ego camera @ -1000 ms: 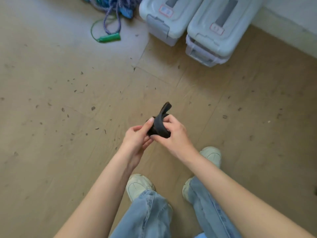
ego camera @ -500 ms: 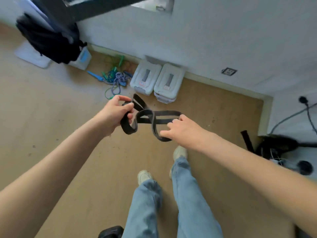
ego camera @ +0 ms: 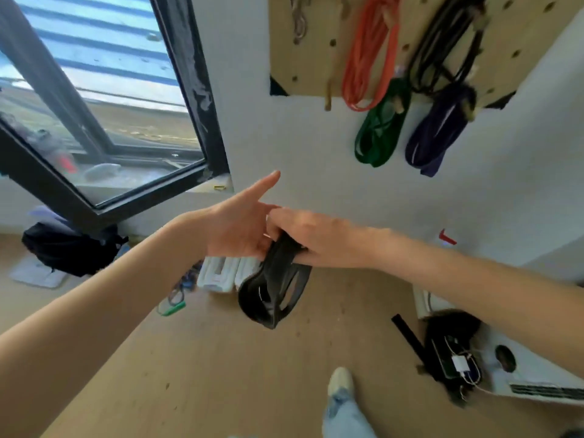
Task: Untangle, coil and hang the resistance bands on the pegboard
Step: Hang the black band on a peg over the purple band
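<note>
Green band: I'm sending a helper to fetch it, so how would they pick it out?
Find the pegboard high on the wall. The green band hangs below its bottom edge, between the orange cord and the purple band. It is the only green loop there.

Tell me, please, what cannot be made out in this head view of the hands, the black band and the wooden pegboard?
- Right hand: its fingers lie behind the left hand and the coiled black rubber resistance band.
- Tan wooden pegboard: its top is cut off by the frame's upper edge.
- Pegs under the orange band, green band and purple band: covered or blurred.
- Tangled cords on the floor: partly behind the left forearm.
</note>
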The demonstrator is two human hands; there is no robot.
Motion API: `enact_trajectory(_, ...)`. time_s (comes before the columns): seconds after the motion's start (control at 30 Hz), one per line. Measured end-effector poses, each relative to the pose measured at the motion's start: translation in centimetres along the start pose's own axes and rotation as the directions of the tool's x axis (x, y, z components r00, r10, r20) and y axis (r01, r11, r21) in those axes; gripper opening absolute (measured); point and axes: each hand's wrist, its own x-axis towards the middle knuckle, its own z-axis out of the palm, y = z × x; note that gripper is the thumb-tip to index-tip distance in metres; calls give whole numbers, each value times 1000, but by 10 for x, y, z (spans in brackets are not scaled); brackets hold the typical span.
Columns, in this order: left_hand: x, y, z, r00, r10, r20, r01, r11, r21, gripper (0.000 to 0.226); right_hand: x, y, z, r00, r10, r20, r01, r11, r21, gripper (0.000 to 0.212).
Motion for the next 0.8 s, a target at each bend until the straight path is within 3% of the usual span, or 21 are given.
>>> enact_trajectory(0.07,13,21,23,999,22,34,-27,991,130,80,-12,14,-22,989,125,-80,-110,981,162,36)
enact_trajectory(0.2,39,57,60,989,149,-21,-135,938,320,63,-30,49,-76,961,228,-159,-179,945,272,35)
enact_trajectory(0.37,68,109,91,975,220,29,-203,833,515,53,-52,97,-125,906,420,-59,-332,789,518,25)
enact_trajectory(0.5,89,142,88,969,246,37,-216,762,611,67,-52,123,-137,882,463,-89,-299,695,654,26)
enact_trajectory(0.63,101,168,70,953,288,96,-276,688,671,67,-37,139,-148,846,509,-159,-292,691,661,28)
enact_trajectory(0.8,112,196,51,948,209,239,-310,775,551,60,-27,150,-166,826,452,-337,-251,831,497,16)
